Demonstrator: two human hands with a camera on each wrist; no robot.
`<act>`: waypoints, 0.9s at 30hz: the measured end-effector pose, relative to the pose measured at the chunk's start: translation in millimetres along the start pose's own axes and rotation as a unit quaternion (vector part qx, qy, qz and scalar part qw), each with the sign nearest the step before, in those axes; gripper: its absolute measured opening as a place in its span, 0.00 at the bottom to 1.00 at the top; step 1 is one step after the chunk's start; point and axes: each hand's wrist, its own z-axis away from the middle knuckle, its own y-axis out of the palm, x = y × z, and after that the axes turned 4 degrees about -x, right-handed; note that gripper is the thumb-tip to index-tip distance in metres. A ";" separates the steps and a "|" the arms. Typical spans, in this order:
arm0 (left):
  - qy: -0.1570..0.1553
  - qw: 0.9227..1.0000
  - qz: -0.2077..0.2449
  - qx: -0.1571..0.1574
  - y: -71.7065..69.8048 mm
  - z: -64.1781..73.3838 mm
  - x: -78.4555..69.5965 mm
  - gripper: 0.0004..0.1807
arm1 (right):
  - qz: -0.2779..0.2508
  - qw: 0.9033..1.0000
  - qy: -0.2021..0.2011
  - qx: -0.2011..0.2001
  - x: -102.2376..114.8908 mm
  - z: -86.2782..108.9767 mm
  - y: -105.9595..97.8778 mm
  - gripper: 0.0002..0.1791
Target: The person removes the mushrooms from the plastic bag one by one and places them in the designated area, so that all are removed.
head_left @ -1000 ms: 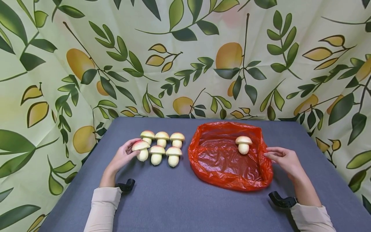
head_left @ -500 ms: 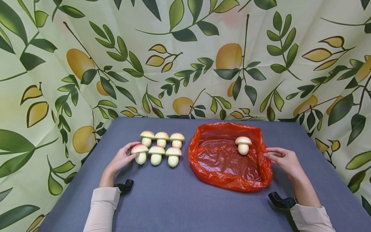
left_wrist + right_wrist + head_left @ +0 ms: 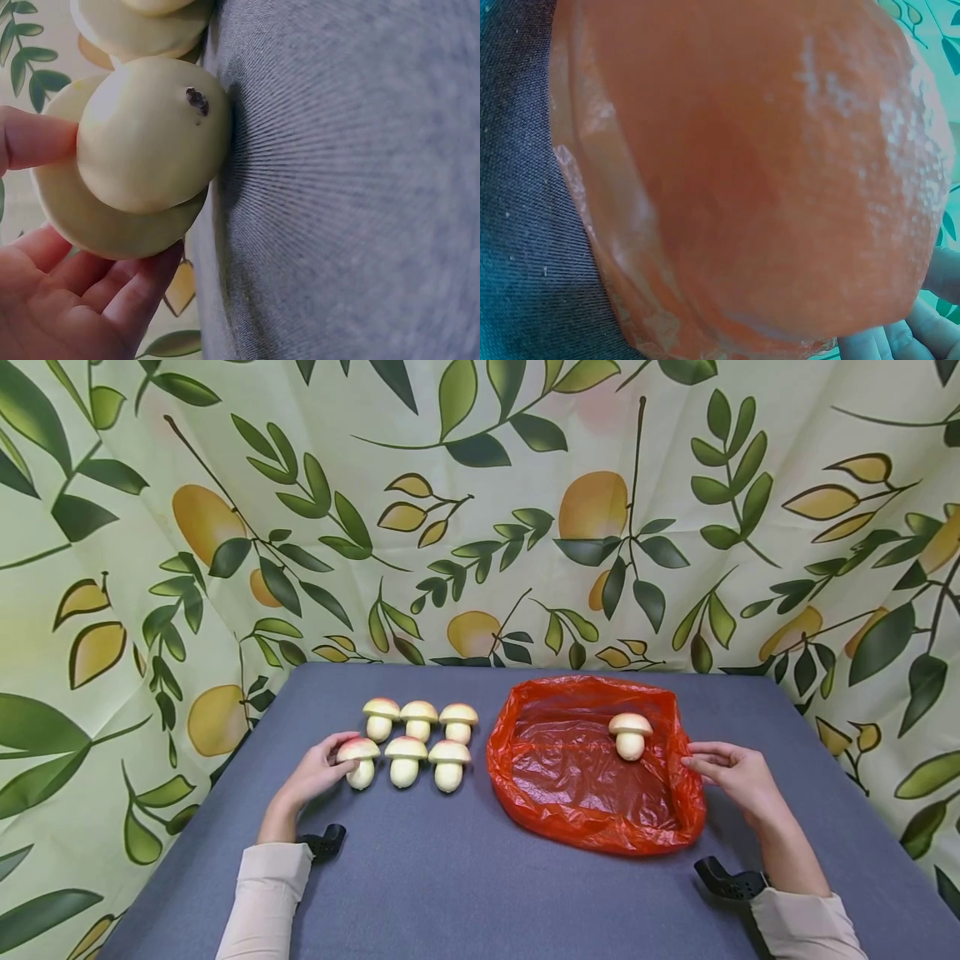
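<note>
My left hand (image 3: 315, 774) grips a toy mushroom (image 3: 358, 765) with a reddish cap, at the left end of the front row. In the left wrist view, the thumb lies against the pale mushroom (image 3: 154, 139) and the other fingers lie along the cap's far side; a dark spot marks its stem end. It stands at the tabletop. A red plastic bag (image 3: 592, 835) lies spread open to the right, with one mushroom (image 3: 631, 737) inside. My right hand (image 3: 738, 777) pinches the bag's right rim; in the right wrist view the bag (image 3: 742, 187) hides most of that hand.
Two mushrooms, one in the middle (image 3: 405, 762) and one at the right (image 3: 449, 766), share the front row. A back row of three, including a middle mushroom (image 3: 418, 720), stands behind. The grey tabletop (image 3: 495, 893) meets a leaf-patterned cloth (image 3: 480, 527) at the back.
My left hand has shifted the gripped mushroom slightly left, away from its neighbour, and its tilt has lessened. My right hand and the bag stay in place.
</note>
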 end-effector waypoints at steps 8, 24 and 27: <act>-0.005 1.000 0.014 -0.004 3.9 -1.1 0.6 0.29 | -0.001 1.000 0.005 0.002 -0.7 -0.6 0.4 0.28; 0.011 1.000 -0.005 -0.011 3.4 -0.8 -2.1 0.29 | -0.005 1.000 -0.003 -0.002 0.2 -0.2 0.2 0.26; 0.012 1.000 -0.005 -0.012 4.8 -1.2 -2.2 0.30 | -0.003 1.000 -0.002 -0.001 -0.1 0.1 0.3 0.27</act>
